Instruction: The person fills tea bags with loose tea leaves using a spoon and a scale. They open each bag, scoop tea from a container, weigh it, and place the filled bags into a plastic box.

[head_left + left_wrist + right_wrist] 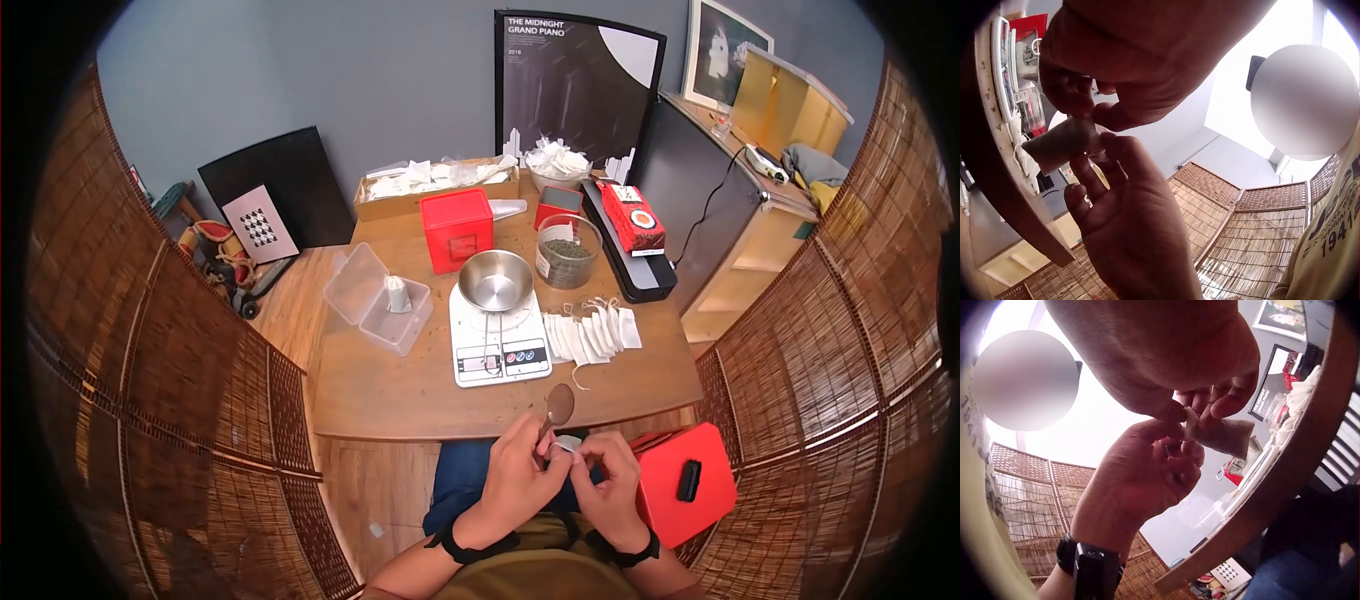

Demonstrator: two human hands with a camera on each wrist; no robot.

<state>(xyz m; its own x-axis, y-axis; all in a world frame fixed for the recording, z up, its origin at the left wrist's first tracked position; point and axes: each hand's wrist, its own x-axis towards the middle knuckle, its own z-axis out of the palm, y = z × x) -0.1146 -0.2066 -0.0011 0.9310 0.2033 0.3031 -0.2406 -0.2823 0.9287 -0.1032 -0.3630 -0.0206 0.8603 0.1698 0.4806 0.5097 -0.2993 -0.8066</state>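
Observation:
A small whitish pouch [567,443] is pinched at its gathered top between both hands, near the lap in front of the table. My left hand [518,478] also holds a spoon [560,402], its bowl pointing up toward the table. Curled fingers of my right hand [610,485] meet the left fingertips at the pouch. In the left wrist view the pouch [1057,147] hangs sideways, looking filled; the right wrist view shows the pouch [1229,436] below the fingertips. Several similar pouches [590,335] lie in a row on the table, beside a scale [500,370] bearing a steel bowl [496,281].
An open plastic box [400,325] holding one pouch stands at the left. Behind are a red tin [457,232], a glass jar [567,262] of dark dry leaves, and a cardboard tray [400,207] of white pouches. A red container [690,480] stands beside the right hand.

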